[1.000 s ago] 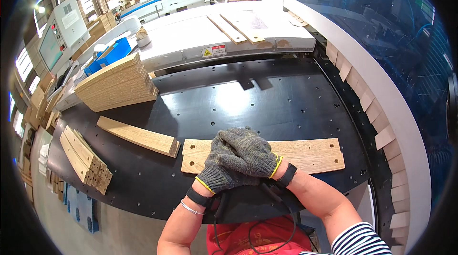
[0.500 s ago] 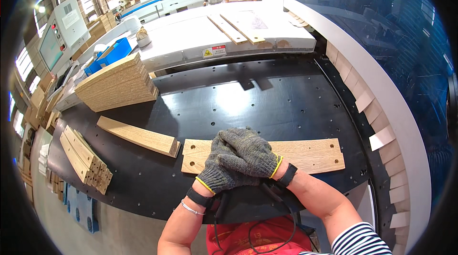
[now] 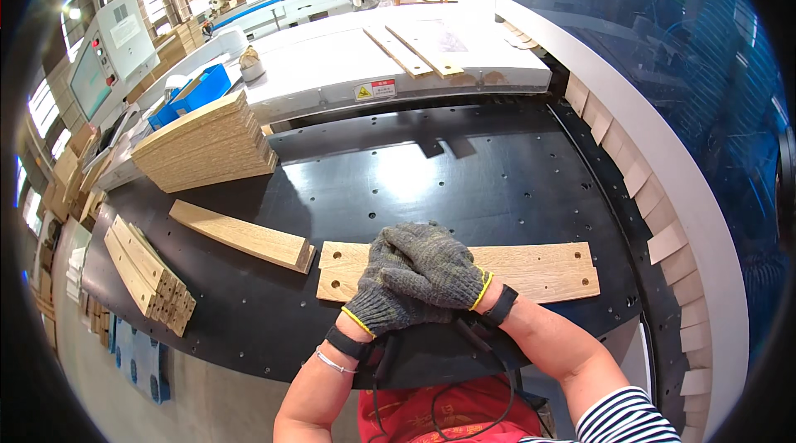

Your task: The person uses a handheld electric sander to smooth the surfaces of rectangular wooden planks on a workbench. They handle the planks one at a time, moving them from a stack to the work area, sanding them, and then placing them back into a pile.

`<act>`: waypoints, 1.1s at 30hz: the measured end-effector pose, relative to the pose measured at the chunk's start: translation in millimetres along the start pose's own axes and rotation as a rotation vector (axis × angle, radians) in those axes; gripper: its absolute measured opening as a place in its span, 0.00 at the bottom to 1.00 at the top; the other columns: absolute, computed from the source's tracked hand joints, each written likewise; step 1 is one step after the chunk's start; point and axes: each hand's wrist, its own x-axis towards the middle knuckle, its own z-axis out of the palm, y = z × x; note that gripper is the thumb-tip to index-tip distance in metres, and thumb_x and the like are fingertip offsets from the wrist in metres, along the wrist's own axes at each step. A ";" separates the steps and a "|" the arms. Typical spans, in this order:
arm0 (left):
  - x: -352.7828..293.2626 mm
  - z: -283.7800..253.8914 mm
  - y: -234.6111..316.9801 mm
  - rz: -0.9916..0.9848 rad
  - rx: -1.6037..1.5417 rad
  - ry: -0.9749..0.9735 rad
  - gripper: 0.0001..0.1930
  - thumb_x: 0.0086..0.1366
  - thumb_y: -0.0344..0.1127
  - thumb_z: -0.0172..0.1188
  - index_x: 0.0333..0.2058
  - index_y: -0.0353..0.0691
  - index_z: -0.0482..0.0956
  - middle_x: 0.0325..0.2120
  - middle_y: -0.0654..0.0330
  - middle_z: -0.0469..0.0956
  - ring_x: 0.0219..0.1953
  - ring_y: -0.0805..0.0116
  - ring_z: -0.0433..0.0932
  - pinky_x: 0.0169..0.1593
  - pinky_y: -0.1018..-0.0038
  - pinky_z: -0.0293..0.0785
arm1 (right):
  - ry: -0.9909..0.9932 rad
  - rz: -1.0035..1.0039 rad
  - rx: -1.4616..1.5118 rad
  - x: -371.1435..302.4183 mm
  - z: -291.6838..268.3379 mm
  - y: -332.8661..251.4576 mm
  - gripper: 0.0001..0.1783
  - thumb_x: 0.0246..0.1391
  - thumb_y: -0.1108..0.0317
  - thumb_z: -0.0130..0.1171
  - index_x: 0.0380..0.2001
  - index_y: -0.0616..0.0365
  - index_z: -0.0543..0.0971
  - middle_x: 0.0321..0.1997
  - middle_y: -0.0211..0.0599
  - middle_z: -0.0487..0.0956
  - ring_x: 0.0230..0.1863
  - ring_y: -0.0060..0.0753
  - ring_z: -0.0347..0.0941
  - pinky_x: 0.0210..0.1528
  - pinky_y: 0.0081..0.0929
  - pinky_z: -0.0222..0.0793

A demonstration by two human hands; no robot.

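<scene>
Wooden board (image 3: 543,270): a long, flat, light-coloured rectangular piece with round holes drilled near its ends. It lies flat, lengthwise left to right, on the near part of a black perforated table, its middle covered by two gloved hands.

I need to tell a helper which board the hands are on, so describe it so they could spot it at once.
On the black table, look at the near edge, where the left hand and right hand lie stacked in grey gloves. Under them lies the flat board. Unlike the plain board to its left, it has holes drilled near its ends.
</scene>
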 end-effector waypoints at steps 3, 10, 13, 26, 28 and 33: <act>1.1 -1.4 0.9 -0.014 -0.021 -0.027 0.52 0.43 0.68 0.81 0.65 0.50 0.76 0.64 0.55 0.76 0.68 0.49 0.70 0.73 0.50 0.59 | -0.020 0.008 0.000 0.4 -3.5 -3.1 0.39 0.63 0.42 0.63 0.63 0.64 0.77 0.61 0.60 0.81 0.60 0.63 0.77 0.68 0.54 0.68; 0.9 2.3 -2.6 0.010 -0.068 -0.015 0.52 0.44 0.69 0.79 0.66 0.50 0.75 0.65 0.55 0.75 0.69 0.49 0.70 0.73 0.50 0.58 | -0.004 0.000 -0.016 -1.2 0.0 0.6 0.39 0.63 0.42 0.63 0.63 0.64 0.77 0.61 0.60 0.81 0.61 0.63 0.77 0.69 0.54 0.68; 1.4 -0.4 0.9 0.033 0.028 0.025 0.52 0.44 0.69 0.80 0.65 0.50 0.76 0.63 0.55 0.76 0.68 0.49 0.71 0.72 0.50 0.60 | -0.014 0.007 -0.010 -0.9 -1.0 0.1 0.39 0.62 0.42 0.63 0.64 0.63 0.77 0.61 0.59 0.81 0.61 0.63 0.77 0.69 0.53 0.68; 3.4 -4.3 4.6 0.038 0.027 0.034 0.51 0.43 0.67 0.81 0.64 0.50 0.77 0.62 0.55 0.77 0.66 0.49 0.72 0.71 0.52 0.62 | 0.025 -0.008 -0.016 0.3 -0.7 -1.2 0.37 0.62 0.39 0.61 0.60 0.61 0.80 0.59 0.56 0.83 0.58 0.61 0.79 0.64 0.54 0.71; 1.0 -1.4 1.1 0.029 -0.003 0.031 0.51 0.44 0.68 0.80 0.65 0.50 0.76 0.63 0.55 0.77 0.67 0.49 0.72 0.72 0.53 0.61 | 0.016 -0.007 -0.022 0.6 -0.3 0.0 0.38 0.62 0.39 0.61 0.60 0.62 0.80 0.59 0.56 0.82 0.58 0.61 0.79 0.64 0.54 0.71; 2.1 -2.6 2.8 0.038 -0.006 0.019 0.52 0.45 0.70 0.78 0.66 0.50 0.75 0.65 0.56 0.75 0.70 0.51 0.69 0.73 0.52 0.59 | 0.024 -0.011 -0.021 0.0 1.1 1.9 0.38 0.62 0.39 0.61 0.60 0.62 0.79 0.59 0.57 0.82 0.58 0.62 0.79 0.64 0.54 0.71</act>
